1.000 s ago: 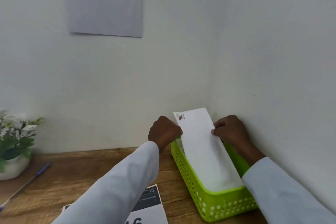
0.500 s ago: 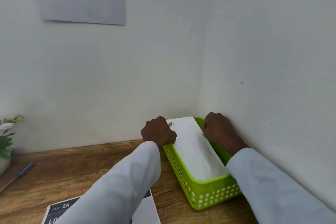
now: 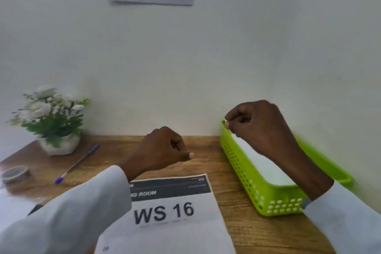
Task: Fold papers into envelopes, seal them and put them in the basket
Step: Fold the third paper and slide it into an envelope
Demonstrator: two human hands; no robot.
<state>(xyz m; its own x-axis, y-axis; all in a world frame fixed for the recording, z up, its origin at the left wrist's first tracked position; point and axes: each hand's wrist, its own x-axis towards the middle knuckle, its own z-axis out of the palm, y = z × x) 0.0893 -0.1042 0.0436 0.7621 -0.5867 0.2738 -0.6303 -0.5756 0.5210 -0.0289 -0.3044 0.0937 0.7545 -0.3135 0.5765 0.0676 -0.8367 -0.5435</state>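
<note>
Grip: both our hands are curled with nothing in them; our left hand [image 3: 165, 148] makes a loose fist with the thumb out, our right hand [image 3: 257, 126] has thumb and fingertips bunched together, pinching nothing we can see.
Back-left corner of the wooden desk [image 3: 206, 150]: white-flowered plant in a white pot [image 3: 51, 121], a roll of tape [image 3: 15, 173] near the left edge, a blue-tipped pen [image 3: 77, 163] lying aslant.
Front middle: printed white sheet marked "WS 16" [image 3: 171, 212], under our left sleeve.
Task's thing: flat white envelope [image 3: 266, 169] lies inside the lime-green perforated plastic basket [image 3: 243, 173] by the right edge, against the wall.
Hand pose: left fist hovers above the desk's middle; right fist hangs over the basket's far corner, wrist crossing the envelope.
Risk: we judge the right sleeve could catch the basket rim and drag it off square; the left sleeve could sweep the sheet askew.
</note>
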